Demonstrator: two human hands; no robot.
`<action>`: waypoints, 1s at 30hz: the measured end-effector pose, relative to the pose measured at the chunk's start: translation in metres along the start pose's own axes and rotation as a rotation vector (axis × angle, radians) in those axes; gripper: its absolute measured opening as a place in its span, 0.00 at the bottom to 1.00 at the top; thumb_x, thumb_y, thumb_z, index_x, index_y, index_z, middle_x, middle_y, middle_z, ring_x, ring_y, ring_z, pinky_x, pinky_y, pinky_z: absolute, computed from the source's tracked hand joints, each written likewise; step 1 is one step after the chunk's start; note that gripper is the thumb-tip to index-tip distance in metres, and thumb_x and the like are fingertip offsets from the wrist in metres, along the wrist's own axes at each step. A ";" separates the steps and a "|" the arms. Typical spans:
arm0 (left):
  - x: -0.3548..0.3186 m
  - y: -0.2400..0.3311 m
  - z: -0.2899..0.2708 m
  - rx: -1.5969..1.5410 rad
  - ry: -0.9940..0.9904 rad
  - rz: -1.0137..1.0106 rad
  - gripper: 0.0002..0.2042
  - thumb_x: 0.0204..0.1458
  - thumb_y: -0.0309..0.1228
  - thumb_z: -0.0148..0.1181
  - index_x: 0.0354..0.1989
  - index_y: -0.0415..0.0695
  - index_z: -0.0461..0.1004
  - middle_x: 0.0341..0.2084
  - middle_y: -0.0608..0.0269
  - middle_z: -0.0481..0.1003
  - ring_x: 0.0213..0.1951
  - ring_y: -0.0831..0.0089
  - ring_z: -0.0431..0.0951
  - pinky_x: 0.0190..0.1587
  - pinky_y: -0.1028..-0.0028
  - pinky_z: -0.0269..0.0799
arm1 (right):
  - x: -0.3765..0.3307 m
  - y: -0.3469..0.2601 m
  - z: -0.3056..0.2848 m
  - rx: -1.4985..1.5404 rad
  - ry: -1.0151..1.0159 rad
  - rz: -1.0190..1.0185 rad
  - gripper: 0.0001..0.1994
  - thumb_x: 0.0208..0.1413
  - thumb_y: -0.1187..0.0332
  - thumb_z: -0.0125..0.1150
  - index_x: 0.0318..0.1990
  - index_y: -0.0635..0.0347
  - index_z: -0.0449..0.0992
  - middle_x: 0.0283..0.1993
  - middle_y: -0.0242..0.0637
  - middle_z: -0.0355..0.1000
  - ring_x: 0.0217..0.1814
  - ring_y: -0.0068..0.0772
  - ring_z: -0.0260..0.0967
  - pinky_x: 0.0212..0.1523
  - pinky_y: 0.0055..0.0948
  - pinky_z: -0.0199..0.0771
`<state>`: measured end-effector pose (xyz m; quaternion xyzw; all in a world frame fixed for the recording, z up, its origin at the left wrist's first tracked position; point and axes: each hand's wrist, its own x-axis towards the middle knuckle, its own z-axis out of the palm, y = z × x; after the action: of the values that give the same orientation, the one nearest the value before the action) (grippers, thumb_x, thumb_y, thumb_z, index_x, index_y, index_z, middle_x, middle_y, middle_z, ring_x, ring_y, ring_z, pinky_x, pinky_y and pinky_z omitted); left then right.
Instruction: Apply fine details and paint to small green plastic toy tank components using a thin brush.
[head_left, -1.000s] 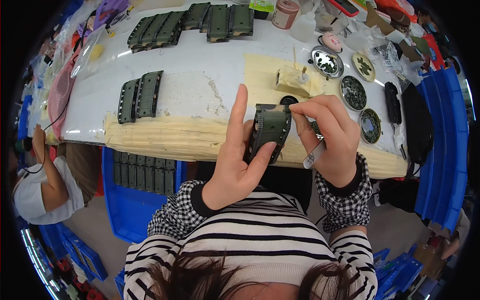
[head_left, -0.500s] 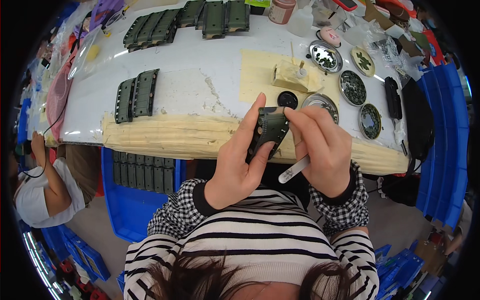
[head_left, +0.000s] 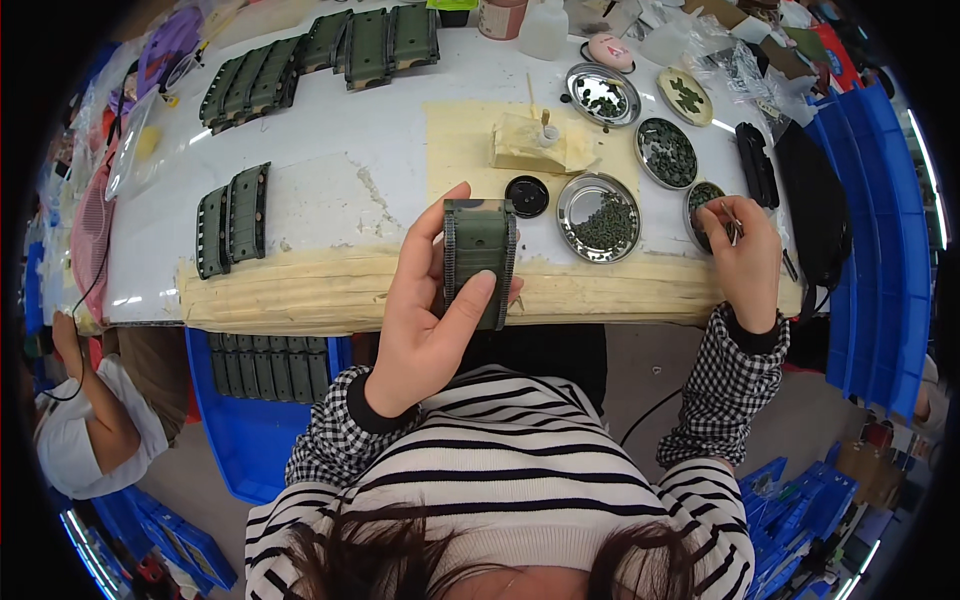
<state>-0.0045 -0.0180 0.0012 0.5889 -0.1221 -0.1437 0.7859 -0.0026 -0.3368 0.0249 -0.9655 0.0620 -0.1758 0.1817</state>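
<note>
Lying side by side, two tracked hulls (head_left: 233, 222) filled the left of the tabletop (head_left: 320, 190). Then came the left hand (head_left: 425, 308), fingers wrapped behind and thumb pressed across a camouflage model hull (head_left: 478, 245) above the padded edge (head_left: 310, 300)! It looked light and stiff, likely smooth plastic; its ribbed tracks (head_left: 511, 255) seemed fragile, making the broad face and back the safer hold. Past a steel dish (head_left: 578, 204) of green bits, the right hand (head_left: 750, 258) pinched slim metal tweezers (head_left: 735, 221) over the rightmost dish (head_left: 687, 214), tips hidden.
</note>
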 end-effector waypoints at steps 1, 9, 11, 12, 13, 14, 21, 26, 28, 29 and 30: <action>0.000 0.000 0.000 0.000 -0.004 0.002 0.30 0.62 0.22 0.46 0.70 0.43 0.43 0.56 0.44 0.67 0.43 0.71 0.78 0.50 0.69 0.75 | 0.002 0.005 0.002 0.013 -0.012 -0.013 0.07 0.50 0.70 0.65 0.33 0.65 0.75 0.32 0.43 0.73 0.34 0.46 0.72 0.34 0.37 0.69; -0.003 0.002 0.001 -0.070 0.038 0.051 0.27 0.63 0.22 0.45 0.69 0.42 0.46 0.54 0.49 0.68 0.44 0.72 0.77 0.51 0.70 0.75 | 0.009 0.012 0.004 -0.051 -0.059 -0.087 0.06 0.50 0.75 0.61 0.35 0.66 0.74 0.32 0.43 0.73 0.34 0.45 0.72 0.35 0.35 0.70; -0.004 0.000 -0.001 -0.048 0.007 0.030 0.22 0.64 0.25 0.45 0.65 0.41 0.53 0.51 0.51 0.69 0.42 0.74 0.77 0.48 0.73 0.75 | 0.007 0.008 0.003 -0.079 -0.041 -0.101 0.06 0.49 0.77 0.60 0.36 0.66 0.74 0.33 0.43 0.73 0.35 0.44 0.72 0.34 0.34 0.70; -0.005 -0.001 -0.004 -0.026 -0.024 0.006 0.19 0.64 0.25 0.46 0.63 0.40 0.57 0.47 0.55 0.70 0.42 0.77 0.76 0.47 0.75 0.74 | 0.007 0.002 0.001 -0.033 0.004 -0.134 0.06 0.48 0.79 0.60 0.35 0.66 0.73 0.33 0.43 0.72 0.35 0.43 0.72 0.34 0.34 0.70; -0.006 -0.002 -0.005 -0.008 -0.055 -0.018 0.17 0.65 0.26 0.46 0.61 0.39 0.61 0.44 0.59 0.71 0.42 0.79 0.74 0.46 0.78 0.73 | 0.006 -0.009 -0.004 0.010 0.047 -0.168 0.07 0.47 0.80 0.59 0.35 0.66 0.73 0.33 0.42 0.72 0.35 0.43 0.72 0.34 0.33 0.70; -0.005 -0.002 -0.001 -0.047 -0.030 -0.034 0.11 0.66 0.30 0.46 0.50 0.38 0.70 0.39 0.62 0.71 0.41 0.81 0.74 0.44 0.79 0.71 | 0.004 -0.022 -0.009 0.053 0.090 -0.201 0.07 0.46 0.82 0.58 0.35 0.66 0.72 0.33 0.42 0.71 0.35 0.42 0.72 0.34 0.33 0.70; -0.003 -0.011 0.002 -0.002 -0.105 -0.007 0.11 0.67 0.32 0.42 0.41 0.38 0.70 0.33 0.66 0.67 0.36 0.79 0.68 0.43 0.80 0.63 | -0.035 -0.134 0.032 0.469 0.003 -0.629 0.13 0.38 0.79 0.65 0.35 0.60 0.75 0.31 0.36 0.69 0.24 0.34 0.69 0.23 0.29 0.69; -0.007 -0.016 -0.016 0.261 -0.046 0.154 0.14 0.69 0.34 0.36 0.38 0.38 0.67 0.29 0.65 0.72 0.36 0.81 0.71 0.45 0.80 0.65 | -0.040 -0.149 0.050 0.507 0.035 -0.638 0.12 0.41 0.77 0.65 0.36 0.61 0.75 0.32 0.35 0.69 0.23 0.32 0.69 0.22 0.27 0.68; -0.008 -0.018 -0.016 0.286 -0.014 0.168 0.14 0.69 0.33 0.36 0.36 0.39 0.66 0.29 0.66 0.72 0.38 0.81 0.71 0.47 0.80 0.65 | -0.041 -0.151 0.052 0.495 0.023 -0.649 0.12 0.41 0.77 0.65 0.37 0.61 0.75 0.32 0.35 0.69 0.23 0.32 0.69 0.22 0.27 0.68; -0.008 -0.018 -0.016 0.298 0.001 0.175 0.14 0.69 0.33 0.36 0.36 0.40 0.66 0.28 0.66 0.72 0.39 0.81 0.70 0.48 0.80 0.64 | -0.041 -0.151 0.051 0.485 0.007 -0.648 0.12 0.41 0.77 0.65 0.37 0.61 0.75 0.32 0.35 0.69 0.23 0.32 0.69 0.22 0.27 0.69; -0.009 -0.018 -0.016 0.284 -0.006 0.157 0.12 0.68 0.32 0.38 0.38 0.39 0.67 0.29 0.66 0.70 0.38 0.80 0.68 0.45 0.80 0.64 | -0.040 -0.151 0.050 0.470 -0.009 -0.648 0.12 0.41 0.77 0.65 0.37 0.61 0.75 0.33 0.36 0.69 0.24 0.33 0.70 0.23 0.27 0.69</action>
<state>-0.0083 -0.0053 -0.0206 0.6822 -0.1890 -0.0649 0.7033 -0.0138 -0.1734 0.0250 -0.8681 -0.2882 -0.2291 0.3330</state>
